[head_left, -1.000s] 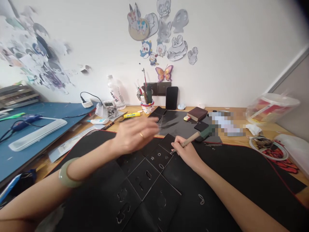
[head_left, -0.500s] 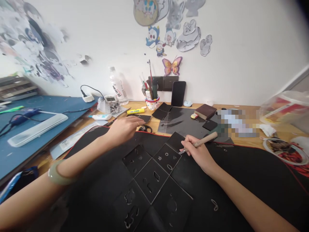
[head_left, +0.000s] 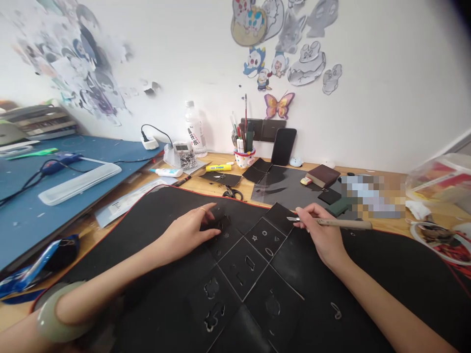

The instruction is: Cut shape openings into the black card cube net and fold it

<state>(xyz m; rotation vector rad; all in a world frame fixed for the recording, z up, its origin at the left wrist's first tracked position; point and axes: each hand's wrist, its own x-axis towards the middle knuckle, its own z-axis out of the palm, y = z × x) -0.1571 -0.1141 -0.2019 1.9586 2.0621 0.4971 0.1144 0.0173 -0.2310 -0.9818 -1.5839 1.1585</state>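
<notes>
A craft knife (head_left: 331, 223) lies in the grip of my right hand (head_left: 321, 230), its blade pointing left over the top square of black paper. That black paper (head_left: 243, 267) rests on a dark mat (head_left: 154, 304), scored with pale crossing lines and cut with small shapes, among them a star, a ring and a parallelogram. My left hand (head_left: 191, 228) is at the paper's left corner, thumb and fingers apart, with nothing visible between them. A small curled offcut (head_left: 335, 310) sits on the mat at the right.
Behind the mat are scissors (head_left: 232, 192), a yellow glue stick (head_left: 218, 167), a pen cup (head_left: 245, 158), a phone (head_left: 283, 146) and a brown box (head_left: 323, 175). A bottle (head_left: 196, 130) stands by the wall. A blue board (head_left: 22, 196) covers the left side.
My left hand has come down and nearer, from beside the scissors to the paper's left corner. The knife has swung nearly level, its blade lifted off the scored line. The view has shifted left.
</notes>
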